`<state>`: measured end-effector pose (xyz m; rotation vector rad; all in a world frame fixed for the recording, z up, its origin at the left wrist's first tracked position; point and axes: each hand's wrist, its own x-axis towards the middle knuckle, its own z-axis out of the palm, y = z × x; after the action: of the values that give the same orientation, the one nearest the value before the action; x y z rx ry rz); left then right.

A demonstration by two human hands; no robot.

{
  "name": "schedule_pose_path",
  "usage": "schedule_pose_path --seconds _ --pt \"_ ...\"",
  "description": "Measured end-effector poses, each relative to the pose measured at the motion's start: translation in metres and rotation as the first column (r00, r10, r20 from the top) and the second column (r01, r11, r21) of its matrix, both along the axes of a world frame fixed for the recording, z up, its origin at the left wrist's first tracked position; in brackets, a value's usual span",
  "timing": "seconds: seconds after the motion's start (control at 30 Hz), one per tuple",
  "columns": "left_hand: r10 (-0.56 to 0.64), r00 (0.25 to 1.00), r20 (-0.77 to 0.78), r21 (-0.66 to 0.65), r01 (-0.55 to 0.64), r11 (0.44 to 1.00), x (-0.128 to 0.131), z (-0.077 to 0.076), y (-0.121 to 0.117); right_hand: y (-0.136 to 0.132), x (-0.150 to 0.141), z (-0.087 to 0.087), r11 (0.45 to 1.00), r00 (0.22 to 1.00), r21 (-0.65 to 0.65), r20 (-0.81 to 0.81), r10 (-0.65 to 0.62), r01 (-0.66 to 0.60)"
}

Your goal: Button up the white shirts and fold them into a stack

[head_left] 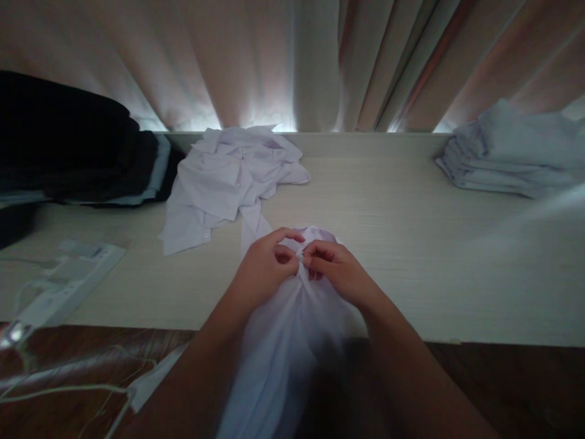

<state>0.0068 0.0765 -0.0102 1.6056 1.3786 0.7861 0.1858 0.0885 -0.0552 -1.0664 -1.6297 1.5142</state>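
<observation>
Pale garment (278, 347) pinched in both hands (265, 262), near crumpled white clothing (228, 177).

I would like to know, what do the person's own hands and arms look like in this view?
The left hand and right hand are bare, without gloves, and no ring, watch or bracelet shows. The forearms are slim and uncovered, with no sleeve visible. The nails are too blurred to describe.
</observation>
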Motion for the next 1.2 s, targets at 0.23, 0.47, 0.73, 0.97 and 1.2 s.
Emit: schedule_pose_path --seconds 0.23,0.47,0.73,0.97,1.2 --pt "-0.051 0.996 0.076 -0.055 0.055 0.997 -0.01 -0.004 0.009 0.0 -0.001 0.0 0.998 0.991 -0.067 -0.135 -0.01 0.001" --pt "-0.102 0.985 0.141 -0.089 0.115 0.989 -0.017 -0.003 0.011 0.0 -0.001 -0.005 0.995 0.991 -0.074 -0.115 -0.073 0.065" --pt "-0.053 0.986 0.158 -0.145 0.076 0.987 -0.015 -0.002 0.013 0.0 0.004 0.005 0.988 0.956 0.102 0.282 0.08 -0.113" --pt "-0.068 0.953 0.295 -0.236 0.142 0.961 -0.02 -0.008 0.013 -0.001 0.01 0.009 0.994 0.973 0.048 0.214 0.088 -0.1" --pt "-0.065 0.94 0.335 -0.215 0.144 0.966 -0.021 -0.009 0.012 -0.002 0.016 0.01 0.993 0.983 0.009 0.144 0.113 -0.116"
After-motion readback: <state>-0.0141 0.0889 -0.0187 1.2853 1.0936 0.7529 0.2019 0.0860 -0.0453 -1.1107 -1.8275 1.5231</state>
